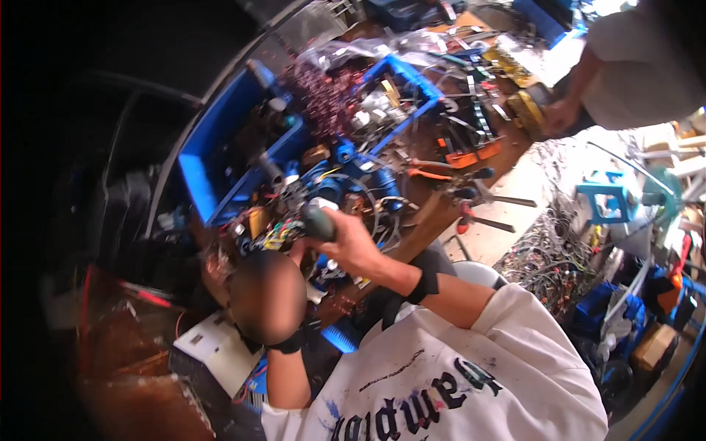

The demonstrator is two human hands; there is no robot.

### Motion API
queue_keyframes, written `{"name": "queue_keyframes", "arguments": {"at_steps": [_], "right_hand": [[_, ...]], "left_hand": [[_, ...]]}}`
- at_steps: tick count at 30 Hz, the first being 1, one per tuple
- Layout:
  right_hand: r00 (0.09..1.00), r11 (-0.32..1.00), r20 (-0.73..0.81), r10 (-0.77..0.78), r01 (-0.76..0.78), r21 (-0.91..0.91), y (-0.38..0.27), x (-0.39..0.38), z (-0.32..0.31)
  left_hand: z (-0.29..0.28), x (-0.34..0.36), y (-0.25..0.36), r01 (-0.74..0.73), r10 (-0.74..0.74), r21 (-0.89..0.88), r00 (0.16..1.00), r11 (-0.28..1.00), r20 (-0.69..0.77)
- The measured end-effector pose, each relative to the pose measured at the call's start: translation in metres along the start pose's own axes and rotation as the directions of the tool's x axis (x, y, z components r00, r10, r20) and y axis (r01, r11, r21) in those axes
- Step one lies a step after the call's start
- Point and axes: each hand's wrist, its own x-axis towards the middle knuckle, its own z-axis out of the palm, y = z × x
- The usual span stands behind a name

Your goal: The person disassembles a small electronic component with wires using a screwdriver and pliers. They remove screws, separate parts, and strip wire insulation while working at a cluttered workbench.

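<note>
A dark green, rounded tool [318, 223] sits in the right hand [357, 246], at its fingertip end, on the hand's upper-left side; the fingers and thumb are wrapped about its body, and a pale end sticks out beyond the grip. The left hand [272, 294] is just below and to the left of the tool; a round blurred patch covers most of it, so I cannot tell whether it is closed on anything. Both wrists wear black bands. Thin coloured wires [279, 235] lie near the tool, at the edge of a jumble of small parts on the wooden bench [434, 218]. Beyond it to the left stands a blue bin [198, 184], and further up a second blue bin [423, 87] full of metal pieces, with a heap of reddish bits [323, 99] between them. Orange-handled pliers [430, 173] lie to the right of these. At the upper right, a co-worker's hand [565, 114] is at a yellow object [526, 114]. Past the bench lie tangled cables [540, 253] and, further right, a blue stool [604, 198].
</note>
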Motion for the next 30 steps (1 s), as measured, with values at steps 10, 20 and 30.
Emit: {"name": "queue_keyframes", "arguments": {"at_steps": [10,20,30], "right_hand": [[0.983,0.934,-0.026,0.181,-0.163,0.318,0.001,-0.001,-0.008],[0.886,0.750,0.386,0.257,-0.435,0.499,0.005,-0.003,-0.029],[0.860,0.746,0.397,0.320,-0.487,0.454,0.002,0.009,-0.024]], "left_hand": [[0.000,-0.001,0.029,-0.111,0.112,-0.009,0.985,0.994,0.133],[-0.025,-0.010,0.031,-0.238,0.213,0.085,0.948,0.967,0.236],[-0.030,-0.012,0.029,-0.180,0.145,0.118,0.955,0.977,0.259]]}}
